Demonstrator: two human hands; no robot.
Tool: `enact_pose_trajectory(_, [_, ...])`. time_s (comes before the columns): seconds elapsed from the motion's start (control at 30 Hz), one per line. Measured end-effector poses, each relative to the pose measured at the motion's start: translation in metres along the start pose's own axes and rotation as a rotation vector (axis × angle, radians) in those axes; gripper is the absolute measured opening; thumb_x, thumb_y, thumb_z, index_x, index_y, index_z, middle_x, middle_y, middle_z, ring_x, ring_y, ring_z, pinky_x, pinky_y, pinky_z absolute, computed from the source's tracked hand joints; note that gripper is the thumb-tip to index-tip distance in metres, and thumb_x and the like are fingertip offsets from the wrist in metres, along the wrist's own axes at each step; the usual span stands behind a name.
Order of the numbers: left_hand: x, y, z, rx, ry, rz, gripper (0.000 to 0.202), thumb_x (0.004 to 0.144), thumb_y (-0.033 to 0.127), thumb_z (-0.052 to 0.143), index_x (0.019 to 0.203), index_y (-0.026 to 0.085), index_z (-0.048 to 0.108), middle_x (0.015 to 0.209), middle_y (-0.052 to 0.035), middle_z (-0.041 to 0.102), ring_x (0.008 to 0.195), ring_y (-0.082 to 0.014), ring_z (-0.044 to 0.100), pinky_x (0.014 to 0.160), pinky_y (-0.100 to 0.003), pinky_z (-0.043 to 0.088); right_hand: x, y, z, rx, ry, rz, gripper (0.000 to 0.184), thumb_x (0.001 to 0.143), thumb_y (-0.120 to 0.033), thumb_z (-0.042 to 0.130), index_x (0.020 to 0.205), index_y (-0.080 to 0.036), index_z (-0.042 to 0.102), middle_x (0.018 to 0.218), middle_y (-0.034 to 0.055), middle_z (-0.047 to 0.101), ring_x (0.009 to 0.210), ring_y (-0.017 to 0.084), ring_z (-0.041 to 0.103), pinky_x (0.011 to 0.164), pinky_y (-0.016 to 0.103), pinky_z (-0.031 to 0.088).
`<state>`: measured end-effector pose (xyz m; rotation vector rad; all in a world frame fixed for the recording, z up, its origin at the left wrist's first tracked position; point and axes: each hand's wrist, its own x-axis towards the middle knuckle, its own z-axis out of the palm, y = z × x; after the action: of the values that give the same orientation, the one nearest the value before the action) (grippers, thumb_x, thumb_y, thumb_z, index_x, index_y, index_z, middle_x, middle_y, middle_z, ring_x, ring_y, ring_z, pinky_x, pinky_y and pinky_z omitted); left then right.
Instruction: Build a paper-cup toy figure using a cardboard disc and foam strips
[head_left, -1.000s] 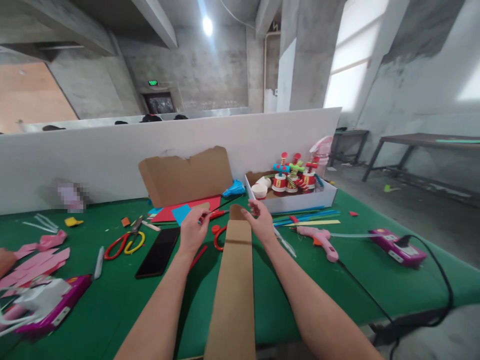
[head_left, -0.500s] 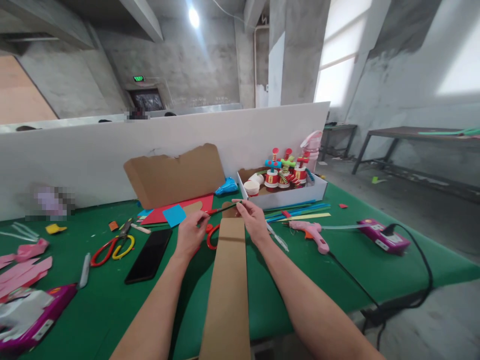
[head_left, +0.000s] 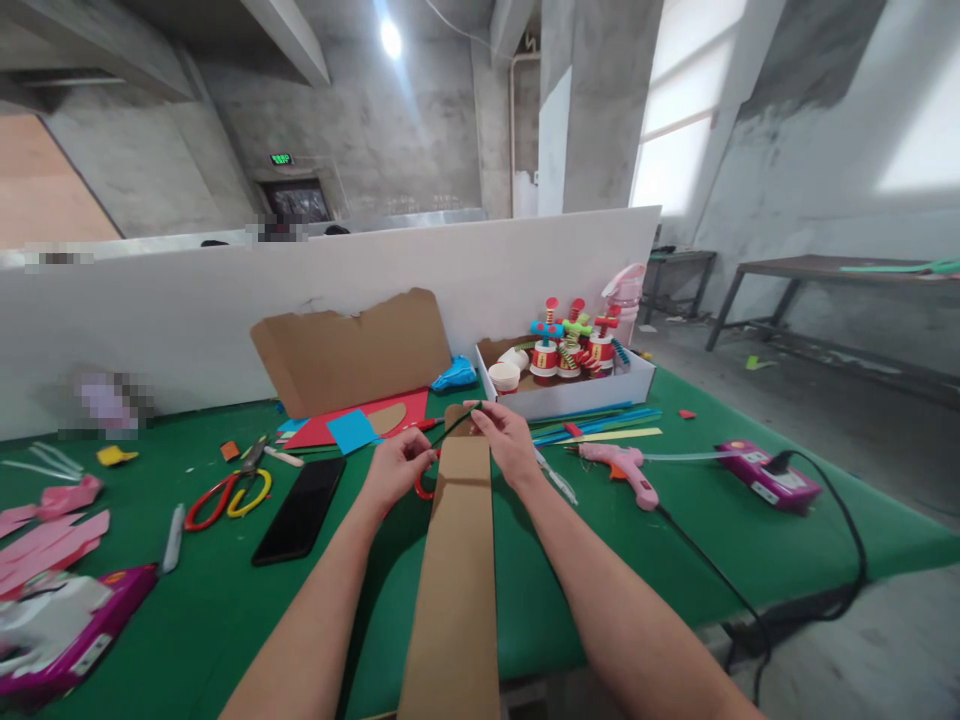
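Note:
A thin dark green strip (head_left: pixel 454 425) runs between my two hands above the far end of a long brown cardboard strip (head_left: pixel 466 540). My left hand (head_left: pixel 400 465) pinches its lower end, left of the cardboard. At the other end, the fingertips of my right hand (head_left: pixel 504 440) are closed on it beside the cardboard's right edge. The green strip bows slightly. Red-handled scissors (head_left: pixel 425 487) lie partly hidden behind my left hand and the cardboard.
A white box (head_left: pixel 577 392) of paper-cup figures stands at the back. Right of my hands lie a pink glue gun (head_left: pixel 626 470) and a purple power block (head_left: pixel 769 475). A black phone (head_left: pixel 300 510) and red-yellow pliers (head_left: pixel 232 495) are on the left.
My left hand has moved slightly down and to the right, and the strip, straighter before, now curves. My right hand has stayed almost in place.

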<state>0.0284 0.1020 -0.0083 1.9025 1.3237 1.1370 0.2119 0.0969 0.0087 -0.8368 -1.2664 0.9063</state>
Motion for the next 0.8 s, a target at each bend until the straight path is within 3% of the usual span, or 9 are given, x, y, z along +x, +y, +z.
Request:
enact_pose_trajectory(0.27, [0.0, 0.001, -0.001, -0.083, -0.135, -0.053, 0.017, 0.064, 0.032, 0.062, 0.064, 0.018, 0.052, 0.059, 0.0025, 0.058, 0.057, -0.013, 0.055, 0.057, -0.025, 0.043, 0.0, -0.001, -0.001, -0.005, -0.054, -0.013, 0.027, 0.077, -0.038, 0.061, 0.093, -0.019, 0.071, 0.076, 0.0017, 0.067, 0.063, 0.012, 0.056, 0.067, 0.026, 0.048])
enact_pose_trajectory(0.43, [-0.004, 0.021, -0.001, -0.337, -0.163, -0.042, 0.03, 0.071, 0.042, 0.064, 0.087, 0.017, 0.06, 0.085, -0.0039, 0.066, 0.081, -0.0167, 0.062, 0.075, -0.029, 0.049, -0.004, 0.003, 0.004, -0.027, -0.162, 0.037, 0.025, 0.076, -0.038, 0.062, 0.088, -0.019, 0.071, 0.072, 0.001, 0.066, 0.061, 0.012, 0.055, 0.063, 0.025, 0.046])
enact_pose_trajectory(0.6, [-0.006, 0.027, 0.001, -0.464, -0.185, -0.144, 0.031, 0.066, 0.042, 0.072, 0.076, 0.016, 0.059, 0.068, -0.0016, 0.065, 0.063, -0.0135, 0.06, 0.065, -0.027, 0.048, -0.008, 0.008, 0.01, -0.057, -0.256, 0.077, 0.024, 0.075, -0.041, 0.063, 0.079, -0.018, 0.07, 0.063, -0.0007, 0.061, 0.057, 0.011, 0.052, 0.059, 0.024, 0.043])
enact_pose_trajectory(0.8, [-0.004, 0.019, 0.001, -0.591, -0.182, -0.161, 0.033, 0.069, 0.045, 0.071, 0.074, 0.015, 0.061, 0.064, -0.0022, 0.065, 0.058, -0.0124, 0.06, 0.057, -0.023, 0.045, -0.008, 0.003, 0.008, -0.028, -0.265, 0.108, 0.023, 0.073, -0.039, 0.065, 0.079, -0.018, 0.07, 0.066, -0.0009, 0.061, 0.06, 0.011, 0.052, 0.062, 0.025, 0.044])
